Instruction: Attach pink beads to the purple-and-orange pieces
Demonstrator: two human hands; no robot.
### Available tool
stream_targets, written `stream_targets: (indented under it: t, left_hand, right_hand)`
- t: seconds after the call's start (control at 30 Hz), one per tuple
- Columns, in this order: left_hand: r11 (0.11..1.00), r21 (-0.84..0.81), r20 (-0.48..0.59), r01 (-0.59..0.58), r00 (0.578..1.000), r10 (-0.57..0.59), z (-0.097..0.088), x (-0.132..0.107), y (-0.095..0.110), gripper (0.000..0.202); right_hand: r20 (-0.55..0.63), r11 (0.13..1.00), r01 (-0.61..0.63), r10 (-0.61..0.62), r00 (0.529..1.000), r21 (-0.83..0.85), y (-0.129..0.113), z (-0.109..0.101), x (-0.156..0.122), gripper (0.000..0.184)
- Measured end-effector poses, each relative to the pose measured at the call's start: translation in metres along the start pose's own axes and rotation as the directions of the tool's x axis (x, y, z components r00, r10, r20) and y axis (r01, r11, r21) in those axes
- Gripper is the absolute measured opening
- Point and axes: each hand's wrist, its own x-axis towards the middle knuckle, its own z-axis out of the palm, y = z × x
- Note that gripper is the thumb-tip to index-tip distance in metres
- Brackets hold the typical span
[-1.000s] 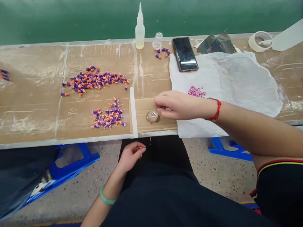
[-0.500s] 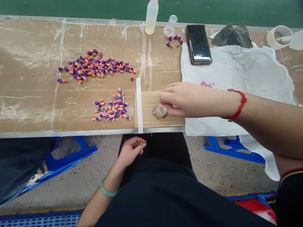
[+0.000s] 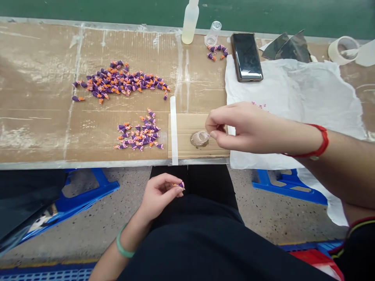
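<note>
Below the table edge, over my lap, my left hand pinches a small purple-and-pink figurine between thumb and fingers. My right hand is above the cardboard piece, thumb and forefinger pinched right beside a small clear dish. Whatever lies between those fingertips is too small to make out. Left of the cardboard are a smaller group of purple, pink and orange figurines and, farther back, a larger pile of them. Tiny pink bits lie on the white cloth, partly behind my right hand.
At the back stand a bottle of pale liquid and a clear cup, with several figurines in front. A black phone rests partly on the cloth. A tape roll sits far right. White tape crosses the cardboard's left side.
My right hand has shifted a little right, uncovering more of the dish's side. My left hand has turned, so the figurine in it now shows. The view has moved slightly.
</note>
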Motion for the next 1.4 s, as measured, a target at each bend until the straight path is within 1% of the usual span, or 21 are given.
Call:
stream_targets:
  t: [0.03, 0.07, 0.13, 0.2, 0.23, 0.27, 0.3, 0.37, 0.47, 0.57, 0.73, 0.97, 1.07, 1.27, 1.4]
  left_hand:
    - [0.996, -0.033, 0.003, -0.082, 0.997, 0.082, 0.004, -0.001, 0.010, 0.008]
    - [0.983, -0.068, 0.004, -0.168, 0.986, 0.169, 0.008, -0.001, 0.020, 0.007]
    - [0.937, -0.119, 0.005, -0.329, 0.943, 0.331, 0.017, 0.001, 0.039, 0.013]
    - [0.889, -0.131, 0.005, -0.438, 0.897, 0.442, 0.027, 0.005, 0.052, 0.020]
    - [0.871, -0.128, -0.002, -0.475, 0.878, 0.479, 0.031, 0.007, 0.056, 0.022]
    - [0.857, -0.124, -0.016, -0.501, 0.864, 0.503, 0.034, 0.007, 0.059, 0.024]
    - [0.846, -0.120, -0.032, -0.520, 0.854, 0.520, 0.037, 0.007, 0.060, 0.026]
    - [0.833, -0.120, -0.053, -0.540, 0.842, 0.538, 0.042, 0.005, 0.061, 0.030]
    - [0.827, -0.120, -0.039, -0.549, 0.835, 0.549, 0.046, 0.000, 0.059, 0.032]
    - [0.820, -0.122, -0.019, -0.559, 0.828, 0.561, 0.050, -0.003, 0.060, 0.033]
    - [0.814, -0.091, -0.012, -0.573, 0.818, 0.575, 0.053, -0.007, 0.062, 0.033]
    - [0.800, -0.005, -0.047, -0.600, 0.799, 0.599, 0.056, -0.011, 0.064, 0.028]
    - [0.803, 0.015, -0.058, -0.596, 0.801, 0.595, 0.056, -0.012, 0.065, 0.028]
    - [0.788, 0.062, -0.047, -0.612, 0.787, 0.615, 0.057, -0.009, 0.064, 0.025]
    - [0.782, 0.049, -0.023, -0.621, 0.782, 0.623, 0.059, -0.006, 0.063, 0.030]
  right_hand:
    - [-0.009, 0.988, -0.034, 0.036, 0.999, 0.150, -0.005, 0.001, -0.004, 0.019]
    - [-0.006, 0.953, -0.060, 0.065, 0.998, 0.298, -0.011, 0.003, -0.009, 0.017]
    - [0.023, 0.834, -0.087, 0.089, 0.996, 0.545, -0.024, 0.009, -0.017, 0.016]
    - [0.045, 0.719, -0.092, 0.084, 0.995, 0.689, -0.036, 0.014, -0.025, 0.016]
    - [0.042, 0.683, -0.087, 0.082, 0.996, 0.725, -0.041, 0.017, -0.028, 0.016]
    - [0.029, 0.666, -0.079, 0.086, 0.996, 0.742, -0.045, 0.019, -0.031, 0.016]
    - [0.005, 0.665, -0.067, 0.095, 0.995, 0.744, -0.048, 0.021, -0.034, 0.017]
    - [-0.065, 0.698, -0.033, 0.113, 0.991, 0.716, -0.053, 0.023, -0.039, 0.017]
    - [-0.134, 0.763, 0.027, 0.078, 0.988, 0.646, -0.057, 0.024, -0.045, 0.015]
    - [-0.152, 0.799, 0.064, 0.035, 0.988, 0.598, -0.061, 0.024, -0.049, 0.015]
    - [-0.204, 0.837, 0.105, 0.008, 0.979, 0.537, -0.066, 0.023, -0.053, 0.015]
    - [-0.269, 0.878, 0.166, -0.044, 0.962, 0.449, -0.068, 0.024, -0.056, 0.014]
    - [-0.272, 0.880, 0.170, -0.048, 0.961, 0.444, -0.069, 0.024, -0.057, 0.014]
    - [-0.277, 0.898, 0.175, -0.062, 0.959, 0.404, -0.068, 0.023, -0.057, 0.015]
    - [-0.305, 0.911, 0.181, -0.064, 0.950, 0.371, -0.067, 0.024, -0.058, 0.017]
